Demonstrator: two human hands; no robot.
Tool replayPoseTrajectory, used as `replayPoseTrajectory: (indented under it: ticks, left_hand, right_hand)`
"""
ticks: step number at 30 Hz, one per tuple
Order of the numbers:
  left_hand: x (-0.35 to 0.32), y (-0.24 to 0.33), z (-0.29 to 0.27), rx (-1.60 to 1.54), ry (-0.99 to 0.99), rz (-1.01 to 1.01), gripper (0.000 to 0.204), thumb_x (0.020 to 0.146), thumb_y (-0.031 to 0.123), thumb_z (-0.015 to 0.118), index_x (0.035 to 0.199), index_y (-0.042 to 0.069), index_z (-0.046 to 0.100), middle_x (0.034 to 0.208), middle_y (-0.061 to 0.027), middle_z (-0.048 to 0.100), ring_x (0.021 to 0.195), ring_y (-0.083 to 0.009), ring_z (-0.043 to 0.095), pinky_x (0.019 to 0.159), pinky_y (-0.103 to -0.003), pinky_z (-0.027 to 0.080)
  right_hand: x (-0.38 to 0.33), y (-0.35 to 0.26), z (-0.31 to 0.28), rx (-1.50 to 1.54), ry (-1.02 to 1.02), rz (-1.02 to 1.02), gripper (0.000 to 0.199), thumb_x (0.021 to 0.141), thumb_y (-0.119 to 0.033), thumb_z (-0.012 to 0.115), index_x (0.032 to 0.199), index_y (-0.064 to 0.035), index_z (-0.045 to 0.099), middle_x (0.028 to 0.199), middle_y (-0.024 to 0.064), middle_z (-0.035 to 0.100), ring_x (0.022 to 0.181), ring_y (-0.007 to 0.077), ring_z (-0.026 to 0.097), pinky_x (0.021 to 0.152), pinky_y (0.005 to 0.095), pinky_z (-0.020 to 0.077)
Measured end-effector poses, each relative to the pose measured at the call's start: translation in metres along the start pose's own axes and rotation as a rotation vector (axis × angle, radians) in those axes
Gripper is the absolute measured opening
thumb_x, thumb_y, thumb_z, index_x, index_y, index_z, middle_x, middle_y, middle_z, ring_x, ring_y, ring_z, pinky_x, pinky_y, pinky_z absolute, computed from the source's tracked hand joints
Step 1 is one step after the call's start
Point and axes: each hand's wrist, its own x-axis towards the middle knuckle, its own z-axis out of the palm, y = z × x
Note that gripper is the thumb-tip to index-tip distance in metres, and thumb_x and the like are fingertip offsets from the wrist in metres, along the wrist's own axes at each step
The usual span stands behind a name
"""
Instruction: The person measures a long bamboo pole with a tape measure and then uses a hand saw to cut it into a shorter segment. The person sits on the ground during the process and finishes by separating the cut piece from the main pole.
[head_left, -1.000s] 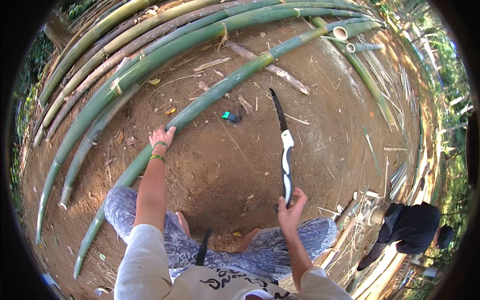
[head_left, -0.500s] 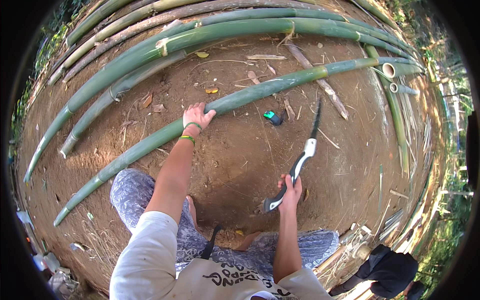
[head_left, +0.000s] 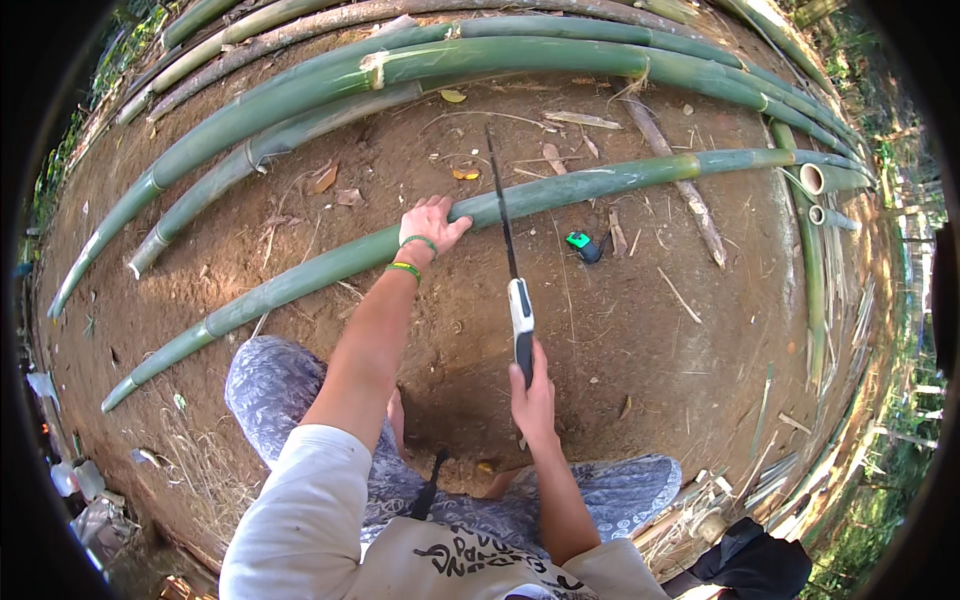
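Observation:
My left hand (head_left: 430, 225) lies flat on a long green bamboo pole (head_left: 300, 278) that runs across the dirt in front of me. A hand saw (head_left: 505, 235) with a white and black handle is in my right hand (head_left: 532, 395), which grips the handle. The thin blade points away from me and crosses the pole just right of my left hand. Green bands circle my left wrist. I sit on the ground with my patterned trouser legs spread.
More green bamboo poles (head_left: 420, 65) lie side by side beyond the near one, cut ends (head_left: 812, 178) at the right. A small green and black object (head_left: 581, 244) sits on the dirt by the pole. Dry sticks, leaves and split strips litter the ground; a dark bag (head_left: 755, 560) at lower right.
My right hand has swung the saw from the right to the middle, so the blade now lies across the pole beside my left hand. My left hand stays on the pole.

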Motion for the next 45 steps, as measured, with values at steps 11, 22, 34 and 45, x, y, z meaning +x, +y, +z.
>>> replayPoseTrajectory:
  ticks: [11,22,34,45]
  left_hand:
    - [0.001,0.002,0.004,-0.020,0.067,0.010,0.058,0.092,0.057,0.058,0.129,0.014,0.068,0.126,-0.0077,0.067,0.123,-0.0306,0.061,0.105,-0.045,0.051]
    - [0.009,0.006,0.006,-0.014,0.039,-0.016,0.060,0.089,0.061,0.056,0.125,0.015,0.070,0.128,-0.0076,0.067,0.124,-0.0299,0.062,0.103,-0.045,0.052]
    - [0.005,-0.007,0.003,-0.045,-0.003,-0.040,0.061,0.090,0.063,0.056,0.129,0.016,0.068,0.125,-0.0097,0.069,0.118,-0.0313,0.067,0.098,-0.046,0.055]
    - [0.007,-0.004,0.001,-0.037,-0.006,-0.017,0.060,0.091,0.060,0.057,0.129,0.016,0.067,0.124,-0.0111,0.069,0.115,-0.0331,0.068,0.096,-0.047,0.055]
  right_hand:
    - [0.014,0.054,0.014,-0.226,-0.076,-0.067,0.055,0.101,-0.020,0.063,0.148,-0.0038,0.039,0.108,0.0362,0.067,0.097,0.0538,0.067,0.081,0.0596,0.0528]
    - [0.035,0.055,0.016,-0.214,0.017,-0.279,0.046,0.098,-0.027,0.068,0.135,-0.0058,0.053,0.082,0.0300,0.069,0.077,0.0557,0.066,0.070,0.0615,0.0506]
    - [0.046,-0.022,0.021,-0.076,0.020,0.051,0.037,0.101,-0.027,0.066,0.127,-0.0011,0.062,0.089,0.0289,0.071,0.084,0.0485,0.071,0.069,0.0535,0.0533]
    - [0.060,0.002,0.033,-0.185,0.036,-0.052,0.037,0.101,-0.028,0.067,0.128,-0.0032,0.062,0.086,0.0271,0.072,0.080,0.0469,0.072,0.066,0.0526,0.0557]
